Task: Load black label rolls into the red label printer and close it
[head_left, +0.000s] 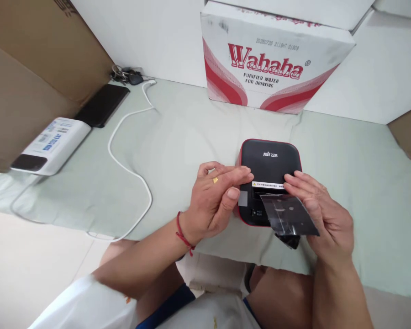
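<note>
A black, rounded-square device point(272, 162) with red sides and a white "FEIE" logo lies on the cloth-covered table. A white warning strip point(269, 185) crosses its top. From just below that strip, a glossy dark film point(289, 214) sticks out over the device's front edge. My left hand point(217, 198), a red string bracelet at its wrist, touches the device's left edge with fingers stretched and thumb apart. Along the right edge, my right hand point(324, 205) rests extended fingers on the top. Its thumb is partly hidden beside the film.
Behind the device stands a white and red Wahaha water carton point(265, 68). To the left are a white power bank point(51, 144), a black phone-like slab point(102, 105), keys point(126, 74) and a white cable point(128, 169). Cardboard point(44, 59) walls the left side.
</note>
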The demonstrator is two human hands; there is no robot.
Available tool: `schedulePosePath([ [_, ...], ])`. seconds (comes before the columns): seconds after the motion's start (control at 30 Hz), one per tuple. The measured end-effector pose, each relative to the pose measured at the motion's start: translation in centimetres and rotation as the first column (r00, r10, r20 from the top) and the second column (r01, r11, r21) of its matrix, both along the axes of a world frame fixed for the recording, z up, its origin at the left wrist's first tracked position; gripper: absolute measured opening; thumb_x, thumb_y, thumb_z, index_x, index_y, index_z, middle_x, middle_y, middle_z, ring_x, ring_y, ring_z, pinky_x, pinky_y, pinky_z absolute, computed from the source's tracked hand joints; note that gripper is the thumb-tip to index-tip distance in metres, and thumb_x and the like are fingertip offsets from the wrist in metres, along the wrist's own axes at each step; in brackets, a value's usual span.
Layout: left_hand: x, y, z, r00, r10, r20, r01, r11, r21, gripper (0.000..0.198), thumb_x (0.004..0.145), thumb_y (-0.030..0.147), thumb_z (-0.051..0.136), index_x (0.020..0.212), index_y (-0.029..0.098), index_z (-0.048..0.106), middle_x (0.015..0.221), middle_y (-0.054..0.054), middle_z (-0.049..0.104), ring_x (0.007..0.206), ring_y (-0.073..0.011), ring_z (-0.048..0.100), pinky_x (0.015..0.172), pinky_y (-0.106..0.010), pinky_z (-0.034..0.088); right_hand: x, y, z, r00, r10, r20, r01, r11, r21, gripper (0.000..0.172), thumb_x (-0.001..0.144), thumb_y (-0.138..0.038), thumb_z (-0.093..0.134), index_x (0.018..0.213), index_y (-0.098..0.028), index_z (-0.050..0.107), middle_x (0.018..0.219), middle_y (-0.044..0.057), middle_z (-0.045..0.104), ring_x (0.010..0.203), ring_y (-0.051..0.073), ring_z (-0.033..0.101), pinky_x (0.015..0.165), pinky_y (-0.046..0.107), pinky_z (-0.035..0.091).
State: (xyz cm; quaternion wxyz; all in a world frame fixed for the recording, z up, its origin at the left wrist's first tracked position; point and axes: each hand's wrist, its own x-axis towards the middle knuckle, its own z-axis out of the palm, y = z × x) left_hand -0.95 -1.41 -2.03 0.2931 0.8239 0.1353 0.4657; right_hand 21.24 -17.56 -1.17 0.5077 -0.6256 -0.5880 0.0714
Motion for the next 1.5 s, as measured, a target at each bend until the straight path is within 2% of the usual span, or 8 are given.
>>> schedulePosePath([
  [0.2, -0.1, 0.8, -0.7, 0.978, -0.174, 0.114, 0.193, 0.963, -0.187, 0.047, 0.107, 0.017, 0.068, 0.152, 0.029, 0.072, 0.126, -0.008, 0.092, 0.118, -0.0275, 0.083, 0.102, -0.046, 0.06, -1.0, 0.0, -0.9, 0.953, -0.104, -0.286, 0.11, 0.994, 0.007, 0.033, 0.118, -0.036, 0.066, 0.139, -0.038, 0.09, 0.151, 0.002, 0.086, 0.159, 0.033, 0.07, 0.143, 0.065, 0.045],
  [0.33, -0.4, 0.7, -0.7, 0.961, -0.232, 0.151, 0.27, 0.91, -0.315, 0.051, 0.104, 0.021, 0.074, 0.154, 0.029, 0.07, 0.128, -0.008, 0.088, 0.124, -0.0297, 0.079, 0.111, -0.049, 0.06, -2.6, 0.1, -0.9, 0.8, -0.146, -0.582, 0.12, 0.989, -0.084, 0.05, 0.119, -0.045, 0.062, 0.168, -0.042, 0.07, 0.186, 0.0, 0.057, 0.177, 0.032, 0.049, 0.143, 0.06, 0.048],
  [0.57, -0.1, 0.9, -1.6, 0.937, -0.167, 0.306, 0.315, 0.778, -0.543, 0.064, 0.096, 0.027, 0.085, 0.156, 0.038, 0.066, 0.158, -0.006, 0.073, 0.154, -0.0305, 0.066, 0.13, -0.05, 0.053, -5.3, -0.6, -0.8, 0.841, -0.147, -0.521, 0.049, 0.979, -0.197, 0.068, 0.12, -0.039, 0.06, 0.185, -0.045, 0.042, 0.2, 0.0, 0.031, 0.185, 0.031, 0.031, 0.148, 0.063, 0.038],
  [0.83, 0.1, 2.0, -2.9, 0.92, -0.265, 0.289, 0.388, 0.508, -0.769, 0.111, 0.086, 0.047, 0.097, 0.181, 0.049, 0.038, 0.204, 0.004, 0.017, 0.193, -0.0332, -0.001, 0.157, -0.059, 0.002, -4.0, -0.5, 1.5, 0.992, -0.083, 0.099, 0.089, 0.994, -0.063, 0.079, 0.112, -0.024, 0.073, 0.183, -0.046, 0.047, 0.187, 0.008, 0.051, 0.176, 0.034, 0.047, 0.14, 0.063, 0.047],
  [1.0, -0.7, 2.4, -2.6, 0.925, -0.33, 0.186, 0.341, 0.507, -0.792, 0.128, 0.09, 0.052, 0.096, 0.189, 0.054, 0.015, 0.205, 0.01, 0.001, 0.191, -0.0314, -0.014, 0.157, -0.057, -0.003, -4.1, 0.2, 3.0, 0.904, -0.115, 0.412, 0.116, 0.993, 0.024, 0.049, 0.109, -0.011, 0.071, 0.153, -0.032, 0.072, 0.155, 0.013, 0.073, 0.13, 0.028, 0.07, 0.115, 0.05, 0.053],
  [1.1, -1.0, 2.3, -2.4, 0.923, -0.349, 0.16, 0.33, 0.511, -0.794, 0.127, 0.092, 0.052, 0.095, 0.189, 0.057, 0.012, 0.205, 0.013, -0.001, 0.191, -0.0314, -0.017, 0.157, -0.057, -0.004, -4.3, 0.4, 3.2, 0.887, -0.12, 0.445, 0.113, 0.993, 0.042, 0.036, 0.109, -0.009, 0.07, 0.139, -0.027, 0.075, 0.144, 0.011, 0.076, 0.107, 0.022, 0.068, 0.103, 0.045, 0.05],
  [1.33, -0.3, 1.7, -2.3, 0.921, -0.312, 0.232, 0.353, 0.421, -0.835, 0.124, 0.091, 0.044, 0.092, 0.19, 0.052, 0.017, 0.205, 0.009, 0.005, 0.192, -0.029, -0.008, 0.158, -0.054, 0.003, -3.8, -0.4, 3.6, 0.919, 0.109, 0.38, -0.113, 0.993, -0.011, 0.025, 0.117, -0.028, 0.062, 0.136, -0.021, 0.077, 0.128, 0.012, 0.083, 0.112, 0.026, 0.07, 0.098, 0.048, 0.05],
  [1.5, 0.1, 1.2, -2.5, 0.907, -0.277, 0.317, 0.4, 0.334, -0.854, 0.114, 0.089, 0.047, 0.096, 0.185, 0.042, 0.034, 0.203, -0.002, 0.023, 0.191, -0.0342, 0.014, 0.157, -0.056, 0.017, -2.7, 0.7, 5.2, 0.987, 0.149, 0.052, -0.148, 0.989, -0.022, 0.054, 0.125, -0.055, 0.041, 0.123, -0.025, 0.086, 0.105, 0.009, 0.087, 0.09, 0.025, 0.075, 0.081, 0.047, 0.054],
])
